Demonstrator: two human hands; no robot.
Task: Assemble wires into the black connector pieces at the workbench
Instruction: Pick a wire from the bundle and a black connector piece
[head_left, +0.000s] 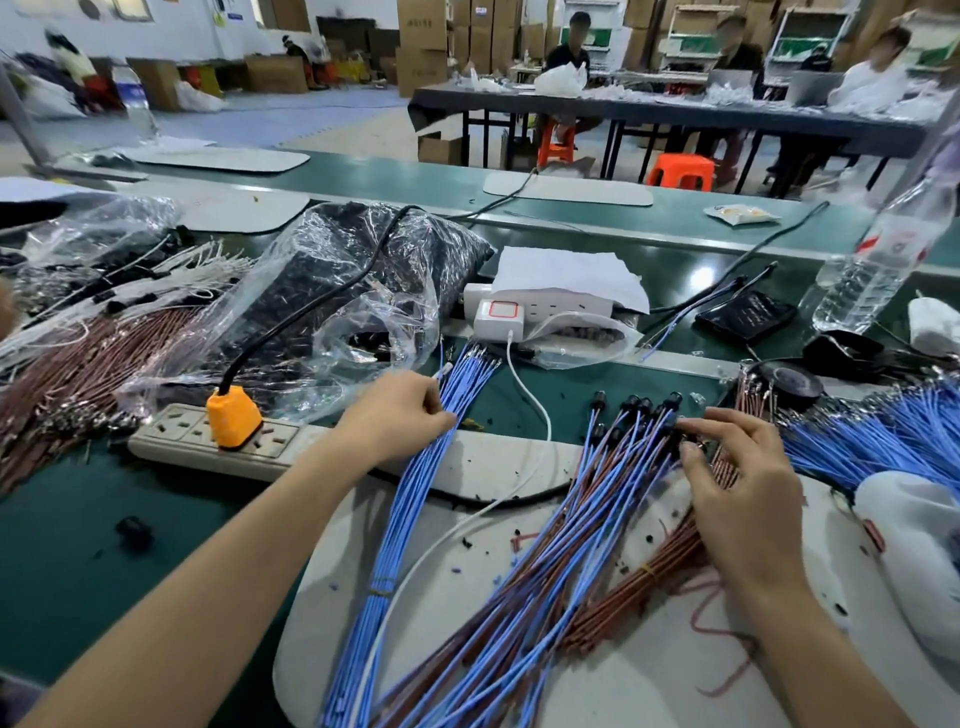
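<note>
A tied bundle of blue wires (415, 483) lies on the grey mat (649, 675), fanning toward the far side. My left hand (400, 415) pinches one blue wire near the bundle's upper end. To the right, a heap of blue and brown wire pairs (582, 535) ends in small black connector pieces (636, 405). My right hand (737, 473) rests over that heap, thumb and fingertips pinching a black connector at the heap's right edge. A bundle of brown wires (649, 582) lies partly under my right hand.
A white power strip (176, 436) with an orange plug (231, 418) sits left of my left hand. Plastic bags of black parts (337, 280) lie behind. More blue wires (872, 441), a water bottle (878, 265) and a phone (745, 314) are at the right. Brown wires (78, 374) pile at left.
</note>
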